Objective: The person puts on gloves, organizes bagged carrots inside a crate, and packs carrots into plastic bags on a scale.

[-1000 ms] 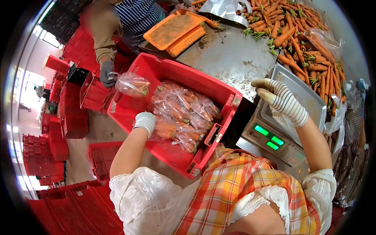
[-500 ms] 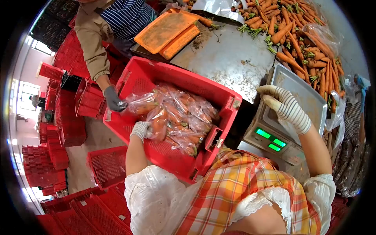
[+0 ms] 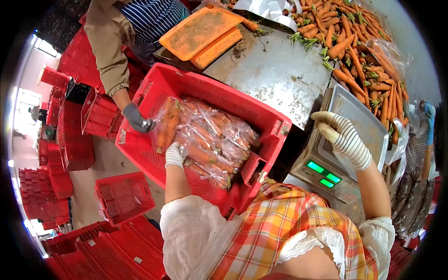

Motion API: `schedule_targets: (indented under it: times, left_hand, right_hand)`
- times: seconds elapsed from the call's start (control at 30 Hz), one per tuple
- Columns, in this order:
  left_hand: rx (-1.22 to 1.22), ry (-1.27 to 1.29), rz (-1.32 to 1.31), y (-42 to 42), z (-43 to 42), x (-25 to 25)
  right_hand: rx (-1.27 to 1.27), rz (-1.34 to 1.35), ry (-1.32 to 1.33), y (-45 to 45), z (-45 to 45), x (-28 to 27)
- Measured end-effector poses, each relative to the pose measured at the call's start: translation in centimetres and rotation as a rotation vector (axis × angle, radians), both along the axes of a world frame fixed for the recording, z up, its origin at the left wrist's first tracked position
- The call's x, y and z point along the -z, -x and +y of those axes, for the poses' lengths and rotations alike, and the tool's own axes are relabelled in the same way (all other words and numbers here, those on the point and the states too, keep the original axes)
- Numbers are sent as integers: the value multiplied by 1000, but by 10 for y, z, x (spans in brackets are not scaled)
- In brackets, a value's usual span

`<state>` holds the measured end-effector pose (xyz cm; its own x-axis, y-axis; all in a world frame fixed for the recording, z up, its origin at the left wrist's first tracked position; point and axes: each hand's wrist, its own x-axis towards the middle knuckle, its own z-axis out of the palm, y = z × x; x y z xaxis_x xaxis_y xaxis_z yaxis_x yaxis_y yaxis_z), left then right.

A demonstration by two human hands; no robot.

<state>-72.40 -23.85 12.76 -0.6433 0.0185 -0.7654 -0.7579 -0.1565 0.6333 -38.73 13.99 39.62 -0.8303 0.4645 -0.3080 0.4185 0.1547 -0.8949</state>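
Note:
My left hand [image 3: 174,155], in a striped white glove, reaches into a red crate [image 3: 125,140]. Its fingers are closed on the near edge of a clear bag of carrots [image 3: 203,156], which lies among several similar bags. My right hand [image 3: 344,139], gloved the same way, is over the weighing scale [image 3: 322,173] with its fingers stretched out and nothing in them. Green digits glow on the scale's display. Across the crate, a co-worker's grey-gloved hand [image 3: 137,118] is at the end of another bag of carrots [image 3: 168,125].
Loose carrots [image 3: 340,46] are heaped at the back right, beyond the metal table [image 3: 280,70]. An orange scale [image 3: 200,35] stands at the table's far left. Red crates [image 3: 123,198] stand and lie on the floor to the left. Dark filled bags [image 3: 410,196] are at the far right.
The co-worker's bag has swung from lying sideways to lying more lengthwise along the crate's left end. My left hand has shifted slightly right with its bag. The right hand stays over the scale.

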Motion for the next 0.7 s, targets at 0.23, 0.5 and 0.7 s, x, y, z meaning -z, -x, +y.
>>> schedule_targets:
  times: [0.23, 0.5, 0.7]
  left_hand:
    - [458, 345, 549, -16, -4, -112]
    - [248, 383, 911, -16, -17, -182]
    - [642, 945, 832, -30, -25, -158]
  right_hand:
    - [-25, -1, 14, -6, 4, 9]
    - [-68, -8, -26, -7, 1, 4]
    - [-57, 7, -43, -11, 3, 14]
